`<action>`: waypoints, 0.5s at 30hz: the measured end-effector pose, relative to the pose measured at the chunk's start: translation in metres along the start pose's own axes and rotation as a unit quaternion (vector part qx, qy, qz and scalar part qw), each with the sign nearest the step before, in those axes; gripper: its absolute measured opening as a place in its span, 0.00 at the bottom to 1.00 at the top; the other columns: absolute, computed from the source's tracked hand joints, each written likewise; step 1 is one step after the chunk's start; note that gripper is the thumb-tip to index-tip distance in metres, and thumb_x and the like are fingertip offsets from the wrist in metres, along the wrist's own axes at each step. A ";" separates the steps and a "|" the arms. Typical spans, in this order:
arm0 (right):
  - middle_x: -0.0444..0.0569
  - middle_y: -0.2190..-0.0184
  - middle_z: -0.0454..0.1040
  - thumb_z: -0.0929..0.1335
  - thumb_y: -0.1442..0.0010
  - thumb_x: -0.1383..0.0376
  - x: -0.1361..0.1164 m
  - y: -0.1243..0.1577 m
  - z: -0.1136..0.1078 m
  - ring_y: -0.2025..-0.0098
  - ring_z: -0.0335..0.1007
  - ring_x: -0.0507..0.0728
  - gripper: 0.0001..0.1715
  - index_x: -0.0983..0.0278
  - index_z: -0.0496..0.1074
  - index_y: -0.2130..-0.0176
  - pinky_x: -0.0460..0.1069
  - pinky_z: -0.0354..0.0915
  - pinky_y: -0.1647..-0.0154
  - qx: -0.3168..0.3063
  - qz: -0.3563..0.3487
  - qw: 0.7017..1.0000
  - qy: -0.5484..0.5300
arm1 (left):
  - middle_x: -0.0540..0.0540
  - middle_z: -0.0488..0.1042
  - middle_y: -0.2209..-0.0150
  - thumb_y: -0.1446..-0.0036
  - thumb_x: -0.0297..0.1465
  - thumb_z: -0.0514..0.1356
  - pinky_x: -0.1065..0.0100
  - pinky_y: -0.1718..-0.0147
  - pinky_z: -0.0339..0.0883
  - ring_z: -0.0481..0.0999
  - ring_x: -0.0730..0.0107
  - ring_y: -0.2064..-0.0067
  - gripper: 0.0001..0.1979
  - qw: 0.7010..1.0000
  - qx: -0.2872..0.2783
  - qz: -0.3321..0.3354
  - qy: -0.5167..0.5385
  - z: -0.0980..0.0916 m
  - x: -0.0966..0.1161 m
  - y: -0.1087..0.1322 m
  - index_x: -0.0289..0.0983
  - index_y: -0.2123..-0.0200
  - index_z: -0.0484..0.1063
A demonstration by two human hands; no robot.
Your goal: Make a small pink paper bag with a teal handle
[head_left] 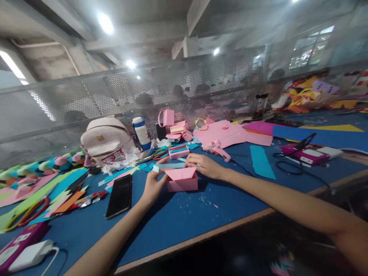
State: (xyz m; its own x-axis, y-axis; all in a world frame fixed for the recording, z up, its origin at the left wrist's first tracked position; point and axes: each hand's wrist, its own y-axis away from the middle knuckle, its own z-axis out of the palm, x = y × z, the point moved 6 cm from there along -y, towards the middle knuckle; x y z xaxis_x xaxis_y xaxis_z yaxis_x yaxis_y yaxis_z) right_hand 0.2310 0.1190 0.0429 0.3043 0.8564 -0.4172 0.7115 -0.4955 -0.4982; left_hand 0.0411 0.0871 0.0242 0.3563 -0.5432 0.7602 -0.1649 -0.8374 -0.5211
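An open pink paper box (183, 185) with a raised, slanting flap stands on the blue tabletop in front of me. My left hand (154, 186) grips the box at its left side, thumb by the corner and fingers partly hidden behind it. A light blue paper strip (172, 166) runs along the back of the box from one hand to the other. On the far right side, my right hand (203, 167) has its fingers bent and closed on the strip, close to the box's back edge. The fingertips are partly hidden.
Beyond the box lie a smaller pink box (178, 153), scissors (161, 154) and a pink glue gun (217, 149) with a cord. A black phone (119, 196) lies left. Farther back stand a backpack (107, 138) and a bottle (140, 133). Paper scraps dot the table.
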 end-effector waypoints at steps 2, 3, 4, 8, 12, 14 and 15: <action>0.53 0.60 0.72 0.59 0.30 0.62 0.000 0.000 -0.005 0.57 0.68 0.57 0.17 0.66 0.74 0.60 0.53 0.64 0.54 0.019 -0.001 1.000 0.010 | 0.43 0.81 0.59 0.44 0.34 0.60 0.57 0.46 0.65 0.76 0.56 0.50 0.11 0.998 0.026 -0.036 0.037 -0.005 -0.008 0.000 0.37 0.63 0.81; 0.52 0.61 0.72 0.59 0.30 0.61 0.000 0.001 -0.007 0.58 0.68 0.57 0.17 0.66 0.73 0.61 0.53 0.64 0.55 0.026 -0.001 1.000 0.012 | 0.43 0.81 0.61 0.46 0.34 0.61 0.59 0.49 0.68 0.77 0.56 0.52 0.11 0.996 0.039 -0.059 0.052 -0.007 -0.013 0.000 0.37 0.64 0.81; 0.52 0.61 0.72 0.60 0.31 0.61 0.000 0.001 -0.008 0.59 0.68 0.56 0.16 0.66 0.73 0.62 0.52 0.64 0.55 0.030 -0.002 0.999 0.012 | 0.43 0.82 0.63 0.47 0.34 0.62 0.60 0.53 0.70 0.78 0.56 0.55 0.11 0.993 0.053 -0.081 0.064 -0.008 -0.018 0.001 0.36 0.65 0.81; 0.50 0.63 0.72 0.63 0.33 0.62 0.002 0.001 -0.012 0.60 0.68 0.55 0.11 0.65 0.72 0.63 0.52 0.64 0.54 0.038 0.007 0.999 0.004 | 0.45 0.82 0.66 0.50 0.34 0.62 0.65 0.63 0.72 0.80 0.60 0.64 0.11 0.987 0.081 -0.113 0.081 -0.010 -0.028 0.003 0.34 0.66 0.80; 0.49 0.61 0.74 0.66 0.37 0.66 0.005 0.003 -0.013 0.59 0.70 0.55 0.05 0.64 0.71 0.60 0.50 0.65 0.56 0.037 0.035 0.999 -0.018 | 0.45 0.81 0.69 0.49 0.35 0.62 0.66 0.65 0.71 0.79 0.61 0.65 0.11 0.987 0.084 -0.113 0.079 -0.010 -0.027 0.003 0.33 0.68 0.80; 0.49 0.60 0.74 0.67 0.38 0.66 0.007 0.004 -0.014 0.60 0.70 0.54 0.10 0.64 0.71 0.55 0.50 0.65 0.58 0.034 0.063 0.997 -0.027 | 0.45 0.81 0.67 0.48 0.35 0.62 0.65 0.62 0.71 0.78 0.60 0.61 0.11 0.988 0.084 -0.105 0.075 -0.011 -0.025 0.002 0.33 0.68 0.80; 0.49 0.60 0.75 0.67 0.38 0.66 0.009 0.004 -0.014 0.60 0.71 0.54 0.13 0.63 0.70 0.52 0.49 0.66 0.58 0.031 0.077 0.996 -0.028 | 0.44 0.81 0.65 0.48 0.36 0.62 0.65 0.58 0.71 0.78 0.59 0.56 0.11 0.989 0.082 -0.098 0.074 -0.011 -0.024 0.002 0.34 0.68 0.80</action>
State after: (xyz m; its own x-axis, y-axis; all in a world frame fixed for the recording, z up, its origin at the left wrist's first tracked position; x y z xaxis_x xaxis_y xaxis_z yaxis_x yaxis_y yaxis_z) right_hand 0.2454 0.1266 0.0476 0.3690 0.7613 -0.5331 0.6180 -0.6294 -0.4711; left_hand 0.0225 0.0983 0.0092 0.2256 -0.3852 0.8948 0.0494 -0.9128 -0.4054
